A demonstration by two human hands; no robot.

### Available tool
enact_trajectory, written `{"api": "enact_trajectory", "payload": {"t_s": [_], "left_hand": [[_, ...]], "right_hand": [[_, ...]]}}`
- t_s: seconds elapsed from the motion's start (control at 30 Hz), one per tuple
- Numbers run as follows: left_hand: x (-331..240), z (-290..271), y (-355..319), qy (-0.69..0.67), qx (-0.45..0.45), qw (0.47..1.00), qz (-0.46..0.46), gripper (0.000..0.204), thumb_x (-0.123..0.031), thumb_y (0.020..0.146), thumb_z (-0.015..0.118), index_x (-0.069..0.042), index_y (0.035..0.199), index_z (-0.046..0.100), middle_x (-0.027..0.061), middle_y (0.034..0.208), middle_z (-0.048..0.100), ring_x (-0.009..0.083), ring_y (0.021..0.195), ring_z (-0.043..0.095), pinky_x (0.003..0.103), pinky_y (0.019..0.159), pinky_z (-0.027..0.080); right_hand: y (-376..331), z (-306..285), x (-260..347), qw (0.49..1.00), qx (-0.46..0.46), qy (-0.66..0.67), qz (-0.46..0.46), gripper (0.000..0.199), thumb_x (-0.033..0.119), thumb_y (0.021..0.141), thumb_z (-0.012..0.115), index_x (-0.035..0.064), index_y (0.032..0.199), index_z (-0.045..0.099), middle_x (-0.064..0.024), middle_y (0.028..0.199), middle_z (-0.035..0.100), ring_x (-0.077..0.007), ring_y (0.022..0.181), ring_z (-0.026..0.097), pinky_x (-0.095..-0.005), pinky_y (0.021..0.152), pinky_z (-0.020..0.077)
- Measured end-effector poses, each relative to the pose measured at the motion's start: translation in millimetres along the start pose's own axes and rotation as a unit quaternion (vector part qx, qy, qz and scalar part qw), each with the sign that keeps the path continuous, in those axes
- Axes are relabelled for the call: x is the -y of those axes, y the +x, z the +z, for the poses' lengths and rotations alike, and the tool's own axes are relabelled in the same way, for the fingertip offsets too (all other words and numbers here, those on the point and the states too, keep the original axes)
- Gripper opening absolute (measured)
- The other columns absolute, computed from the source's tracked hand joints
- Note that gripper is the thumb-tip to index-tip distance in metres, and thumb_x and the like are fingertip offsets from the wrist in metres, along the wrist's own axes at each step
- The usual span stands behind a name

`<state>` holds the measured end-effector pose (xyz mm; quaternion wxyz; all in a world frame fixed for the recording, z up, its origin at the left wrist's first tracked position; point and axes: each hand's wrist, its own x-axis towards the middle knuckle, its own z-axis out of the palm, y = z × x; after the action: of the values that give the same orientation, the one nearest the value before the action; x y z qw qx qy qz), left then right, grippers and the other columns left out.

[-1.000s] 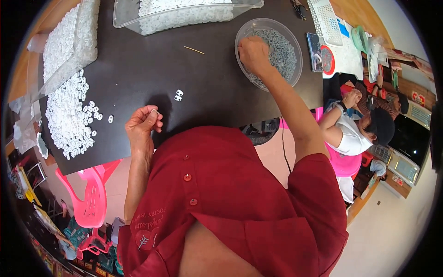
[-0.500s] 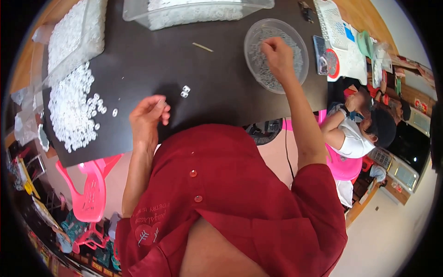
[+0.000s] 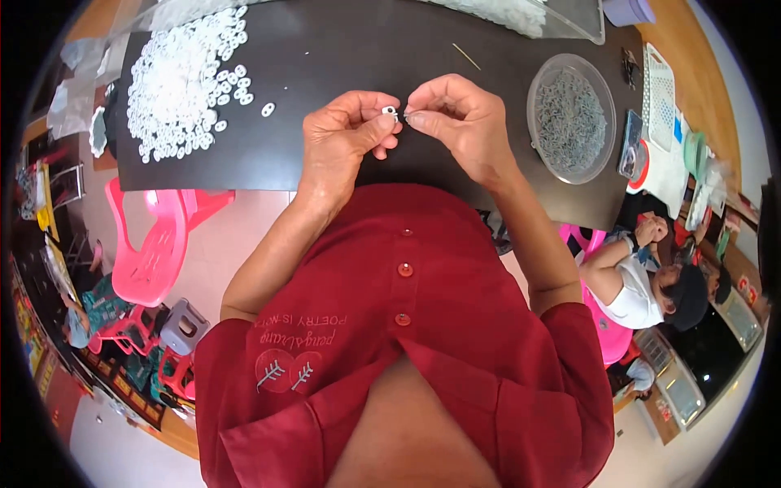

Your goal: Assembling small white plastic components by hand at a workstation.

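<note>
Close together above the dark table's near edge, both my hands are at work. My left hand (image 3: 346, 134) is closed, its thumb and fingers pinching a small white oval plastic piece with holes (image 3: 390, 111). Just to the right, the fingertips of my right hand (image 3: 464, 122) press together on a tiny greyish piece (image 3: 407, 115), too small to make out, almost touching the white one. On the left lies a heap of similar white two-hole pieces (image 3: 179, 89). A round clear tub (image 3: 533, 130) on the right holds many thin grey metal pieces (image 3: 573, 122) resembling small screws.
Clear bins (image 3: 598, 28) of white pieces stand along the far edge. A thin stick (image 3: 466, 57) lies on the table (image 3: 268, 154). Beside the tub is a phone (image 3: 630, 142). A pink chair (image 3: 154, 252) is at left; a person in white (image 3: 630, 293) sits at right.
My right hand has left the tub and come over to my left hand. The left now shows a white piece in its fingertips. The whole view has shifted, moving the table's contents rightward.
</note>
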<state>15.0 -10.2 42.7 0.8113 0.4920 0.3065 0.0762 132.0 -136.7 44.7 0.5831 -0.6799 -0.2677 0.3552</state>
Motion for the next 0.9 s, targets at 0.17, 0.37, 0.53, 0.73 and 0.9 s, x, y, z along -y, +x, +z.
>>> {"api": "enact_trajectory", "payload": {"t_s": [0.17, 0.37, 0.53, 0.73, 0.9], "left_hand": [[-5, -8, -9, 0.004, -0.015, 1.0, 0.022, 0.016, -0.001, 0.082, 0.06, 0.003, 0.098, 0.062, 0.0068, 0.079, 0.064, 0.01, 0.064, 0.058, 0.02, 0.055, 0.046], [-3, -14, -11, 0.035, -0.011, 0.998, 0.056, 0.015, -0.003, 0.083, 0.061, 0.003, 0.097, 0.062, 0.0044, 0.079, 0.063, 0.0077, 0.065, 0.057, 0.019, 0.055, 0.045], [-1, -16, -10, 0.024, -0.026, 0.997, 0.072, 0.01, 0.0, 0.083, 0.058, 0.0, 0.091, 0.064, -0.0001, 0.071, 0.06, 0.0043, 0.061, 0.053, 0.017, 0.05, 0.041], [-1, -19, -10, 0.055, -0.033, 0.994, 0.089, 0.009, 0.0, 0.083, 0.058, -0.001, 0.09, 0.064, -0.001, 0.07, 0.059, 0.0038, 0.061, 0.052, 0.017, 0.051, 0.041], [-3, -19, -11, 0.046, -0.035, 0.996, 0.073, 0.009, 0.0, 0.083, 0.058, -0.001, 0.089, 0.064, -0.0012, 0.07, 0.058, 0.0036, 0.06, 0.052, 0.017, 0.051, 0.041]], "right_hand": [[3, 17, 4, 1.0, 0.001, 0.008, -0.004, 0.013, -0.005, 0.078, 0.062, -0.0015, 0.091, 0.059, -0.005, 0.085, 0.062, -0.0089, 0.076, 0.059, -0.0215, 0.07, 0.0485], [5, 26, 6, 1.0, -0.004, -0.013, 0.007, 0.013, -0.005, 0.078, 0.062, -0.0021, 0.091, 0.059, -0.0056, 0.084, 0.062, -0.0088, 0.076, 0.058, -0.0208, 0.069, 0.0485], [7, 29, 7, 1.0, -0.006, -0.024, 0.008, 0.013, -0.005, 0.078, 0.063, -0.0021, 0.09, 0.059, -0.0054, 0.083, 0.062, -0.0084, 0.075, 0.058, -0.0204, 0.068, 0.0484], [10, 33, 5, 1.0, 0.0, -0.014, 0.004, 0.012, -0.005, 0.078, 0.063, -0.0021, 0.09, 0.059, -0.0055, 0.082, 0.062, -0.0085, 0.075, 0.058, -0.0203, 0.067, 0.0485], [11, 32, 3, 1.0, -0.008, -0.015, 0.001, 0.013, -0.005, 0.078, 0.063, -0.002, 0.09, 0.059, -0.0057, 0.082, 0.062, -0.0087, 0.075, 0.059, -0.0205, 0.068, 0.0489]]}}
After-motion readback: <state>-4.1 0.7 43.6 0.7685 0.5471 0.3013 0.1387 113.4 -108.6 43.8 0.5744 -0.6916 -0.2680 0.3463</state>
